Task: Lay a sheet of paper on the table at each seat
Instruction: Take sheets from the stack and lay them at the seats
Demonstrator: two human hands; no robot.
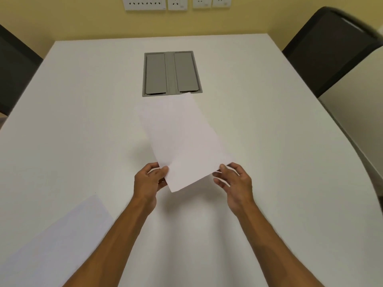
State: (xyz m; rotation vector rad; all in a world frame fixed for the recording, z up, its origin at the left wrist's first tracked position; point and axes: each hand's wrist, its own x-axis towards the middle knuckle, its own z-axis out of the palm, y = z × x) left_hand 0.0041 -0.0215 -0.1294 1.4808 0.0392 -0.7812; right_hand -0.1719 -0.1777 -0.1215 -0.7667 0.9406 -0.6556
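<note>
A white sheet of paper (182, 139) hangs tilted above the middle of the white table (279, 141), its far corner reaching the grey panel. My left hand (150, 182) pinches its near left edge between thumb and fingers. My right hand (233, 183) grips its near right corner with thumb on top. A second white sheet (56, 239) lies flat on the table at the near left, angled, partly cut off by the frame edge.
A grey cable hatch (171, 73) with two lids is set into the table centre. Dark chairs stand at the far right (329, 50) and far left (14, 67). Wall sockets (176, 3) line the yellow wall behind the table.
</note>
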